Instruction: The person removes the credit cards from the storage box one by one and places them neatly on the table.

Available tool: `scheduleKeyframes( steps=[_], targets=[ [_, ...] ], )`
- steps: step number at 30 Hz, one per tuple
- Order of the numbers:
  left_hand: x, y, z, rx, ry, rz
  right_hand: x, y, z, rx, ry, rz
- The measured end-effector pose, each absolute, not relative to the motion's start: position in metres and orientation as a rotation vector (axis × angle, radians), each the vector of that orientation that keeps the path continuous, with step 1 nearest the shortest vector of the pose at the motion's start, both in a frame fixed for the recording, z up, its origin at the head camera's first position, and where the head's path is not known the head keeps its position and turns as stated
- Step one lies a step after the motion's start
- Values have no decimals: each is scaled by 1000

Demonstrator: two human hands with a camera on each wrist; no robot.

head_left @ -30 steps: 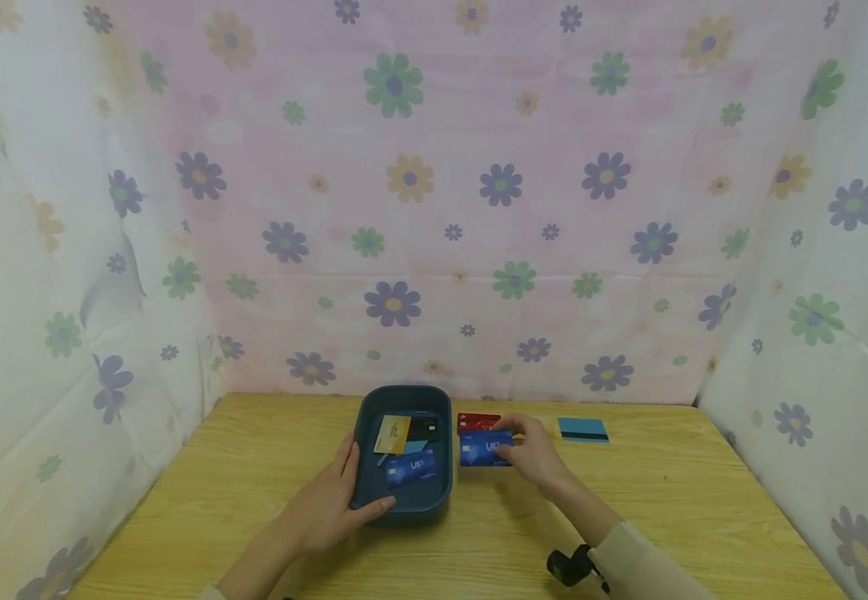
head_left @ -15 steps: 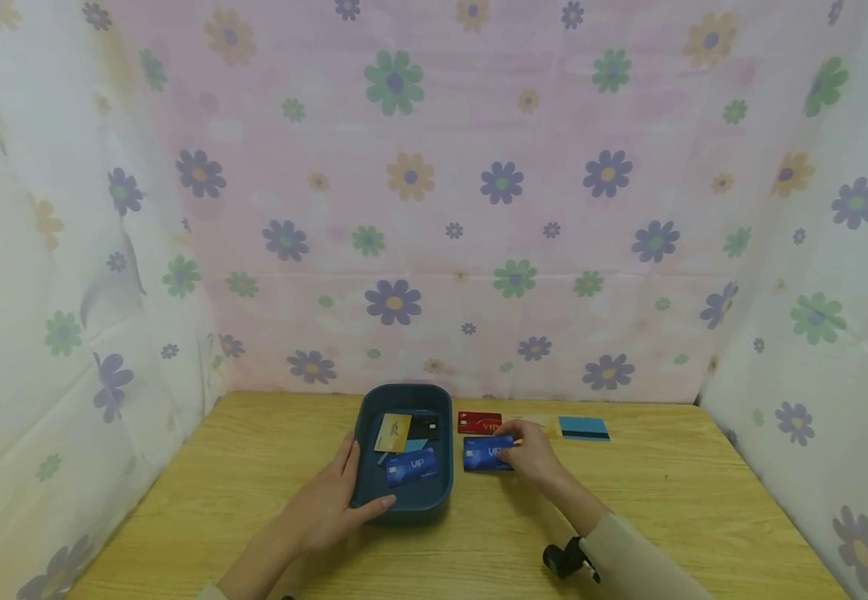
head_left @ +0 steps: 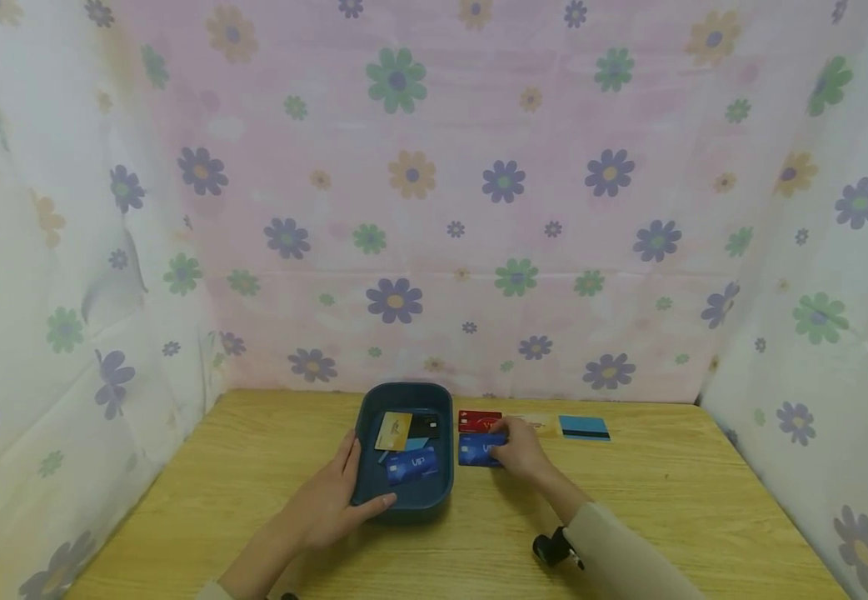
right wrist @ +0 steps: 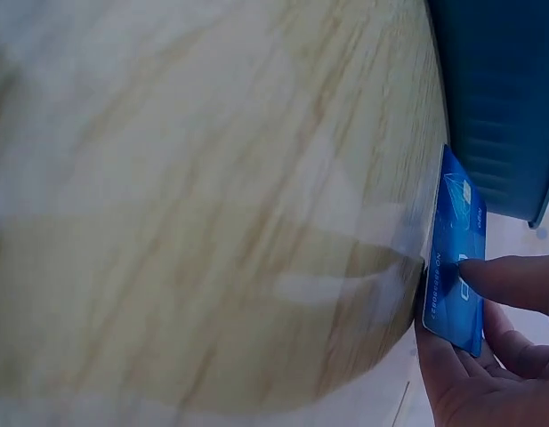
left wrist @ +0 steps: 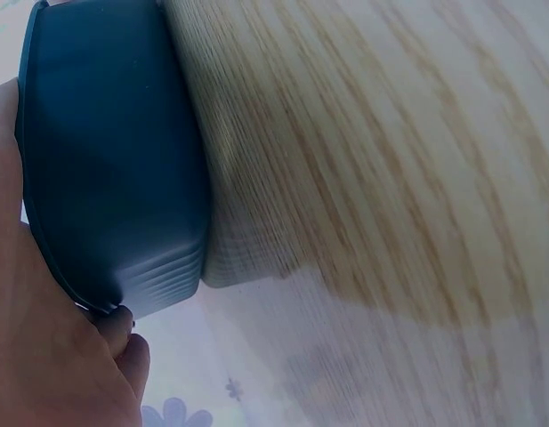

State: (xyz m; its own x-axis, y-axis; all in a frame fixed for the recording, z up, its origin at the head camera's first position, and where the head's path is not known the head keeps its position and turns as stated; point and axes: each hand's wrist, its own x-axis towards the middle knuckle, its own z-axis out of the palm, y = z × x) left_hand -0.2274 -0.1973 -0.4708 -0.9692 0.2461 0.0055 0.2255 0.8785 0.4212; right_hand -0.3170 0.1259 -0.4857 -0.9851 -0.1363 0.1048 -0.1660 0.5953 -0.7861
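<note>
With the left hand (head_left: 332, 500) gripping the blue tray's (head_left: 404, 398) near-left rim, the right hand (head_left: 521, 450) should keep its pinch on the blue VIP card (head_left: 476, 450), just right of the tray, and clear the wall

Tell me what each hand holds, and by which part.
Right hand pinches the blue plastic card by its right end; left hand grips the dark blue tray's left wall.

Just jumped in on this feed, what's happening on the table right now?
A person is sorting cards by a dark blue tray on a wooden table. The left hand holds the tray's near left rim. The right hand pinches a blue VIP card just right of the tray, lifted off the table. Several cards already lie inside the tray; a red card and a light blue card remain on the table.
</note>
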Motion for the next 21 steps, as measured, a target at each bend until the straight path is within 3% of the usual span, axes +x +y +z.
scheduleKeyframes(
  steps=[21],
  targets=[
    [-228,-197,-471,356,2984,662,-327,123,-487,394,-2876,1172]
  ],
)
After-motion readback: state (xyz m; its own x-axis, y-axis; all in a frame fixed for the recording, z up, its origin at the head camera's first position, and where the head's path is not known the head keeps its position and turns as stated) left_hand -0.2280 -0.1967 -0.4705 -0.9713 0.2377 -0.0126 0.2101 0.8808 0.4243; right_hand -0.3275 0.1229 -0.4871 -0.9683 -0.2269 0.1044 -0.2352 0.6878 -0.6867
